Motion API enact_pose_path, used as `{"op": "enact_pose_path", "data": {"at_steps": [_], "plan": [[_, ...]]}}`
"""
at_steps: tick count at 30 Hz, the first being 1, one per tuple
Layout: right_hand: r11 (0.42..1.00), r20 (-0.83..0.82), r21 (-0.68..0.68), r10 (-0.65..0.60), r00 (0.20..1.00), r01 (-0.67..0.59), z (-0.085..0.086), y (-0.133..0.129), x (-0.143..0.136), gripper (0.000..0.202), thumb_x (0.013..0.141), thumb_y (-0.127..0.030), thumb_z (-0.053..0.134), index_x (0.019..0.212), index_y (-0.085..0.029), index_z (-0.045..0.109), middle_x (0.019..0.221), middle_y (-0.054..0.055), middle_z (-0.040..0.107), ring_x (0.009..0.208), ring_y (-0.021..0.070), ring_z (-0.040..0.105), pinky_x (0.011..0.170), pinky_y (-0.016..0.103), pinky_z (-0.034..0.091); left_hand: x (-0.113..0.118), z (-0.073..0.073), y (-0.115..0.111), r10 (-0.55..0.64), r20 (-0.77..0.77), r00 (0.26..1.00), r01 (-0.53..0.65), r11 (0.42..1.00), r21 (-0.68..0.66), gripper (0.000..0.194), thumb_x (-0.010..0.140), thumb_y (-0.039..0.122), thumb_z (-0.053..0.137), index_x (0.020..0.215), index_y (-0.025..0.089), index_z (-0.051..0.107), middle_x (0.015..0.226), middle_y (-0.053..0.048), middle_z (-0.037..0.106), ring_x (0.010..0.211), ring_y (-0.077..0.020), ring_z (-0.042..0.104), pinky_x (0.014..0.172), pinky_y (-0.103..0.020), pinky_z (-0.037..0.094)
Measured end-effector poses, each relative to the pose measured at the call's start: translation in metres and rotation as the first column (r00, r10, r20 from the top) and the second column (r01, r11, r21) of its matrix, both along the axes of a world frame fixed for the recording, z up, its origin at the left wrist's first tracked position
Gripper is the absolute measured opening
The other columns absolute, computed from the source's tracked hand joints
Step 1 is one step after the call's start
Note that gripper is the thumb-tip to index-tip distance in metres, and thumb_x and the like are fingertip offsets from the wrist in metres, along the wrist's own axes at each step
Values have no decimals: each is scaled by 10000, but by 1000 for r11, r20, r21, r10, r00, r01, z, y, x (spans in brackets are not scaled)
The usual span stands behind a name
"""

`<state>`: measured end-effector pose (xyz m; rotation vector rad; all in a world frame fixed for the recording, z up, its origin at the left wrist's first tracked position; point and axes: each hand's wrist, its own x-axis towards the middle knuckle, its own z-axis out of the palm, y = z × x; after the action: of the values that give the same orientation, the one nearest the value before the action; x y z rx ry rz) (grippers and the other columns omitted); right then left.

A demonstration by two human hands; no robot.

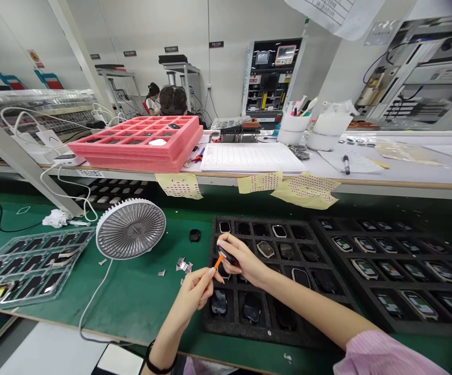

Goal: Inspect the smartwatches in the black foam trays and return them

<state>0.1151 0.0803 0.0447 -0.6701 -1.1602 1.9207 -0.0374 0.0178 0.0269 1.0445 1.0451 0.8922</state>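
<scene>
My left hand [198, 289] is closed round a thin orange stick [218, 261], pinching it between thumb and fingers. The stick's far end meets the edge of a dark rounded watch body [229, 255], which my right hand [239, 260] grips from above. Both hands are over the left part of a black foam tray [267, 333]. Its compartments hold several square watch bodies, some with pale metal rims and some all dark. Part of the held watch is covered by my right fingers.
A grey fan [132, 229] stands left of my hands, its cable running down the green bench. Small foil scraps [184, 265] lie near my left hand. A second foam tray [405, 325] is at right, a clear plastic tray [34, 298] at left, a pink foam tray [132, 162] on the shelf.
</scene>
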Motion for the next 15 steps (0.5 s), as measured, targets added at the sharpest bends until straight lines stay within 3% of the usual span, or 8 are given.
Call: {"op": "enact_pose_path", "data": {"at_steps": [4,8,12,15], "plan": [[993,-194,-117,0,981,-23,-1,-8,-8,305,826,-464,622,825,-231,426,488,-137,469,273,2,177,332,163,214,10,-6,1,49,106,993,-51,999,13,539,717,696,587,731,157,561,387,133,255,315,-15,99,311,-155,116],[982,-250,-187,-16,968,-32,-2,-15,-12,273,836,-418,630,827,-230,432,483,-140,466,283,-1,161,373,163,297,19,-13,-3,85,194,977,-90,996,19,536,716,696,598,702,166,520,384,139,249,310,-7,81,304,-145,116],[970,-240,-243,-34,970,-26,-3,-15,-10,273,829,-404,636,809,-228,428,465,-137,439,292,7,165,362,162,264,19,-14,-6,105,201,974,-109,994,9,531,726,687,599,706,161,528,385,134,260,316,-9,97,307,-144,124],[981,-122,-184,-91,988,67,-2,-15,-8,261,822,-420,622,840,-233,441,479,-124,447,302,16,196,335,159,173,17,-10,-6,191,132,973,-198,979,41,533,746,682,580,677,156,531,387,124,257,331,-17,138,323,-142,142]]}}
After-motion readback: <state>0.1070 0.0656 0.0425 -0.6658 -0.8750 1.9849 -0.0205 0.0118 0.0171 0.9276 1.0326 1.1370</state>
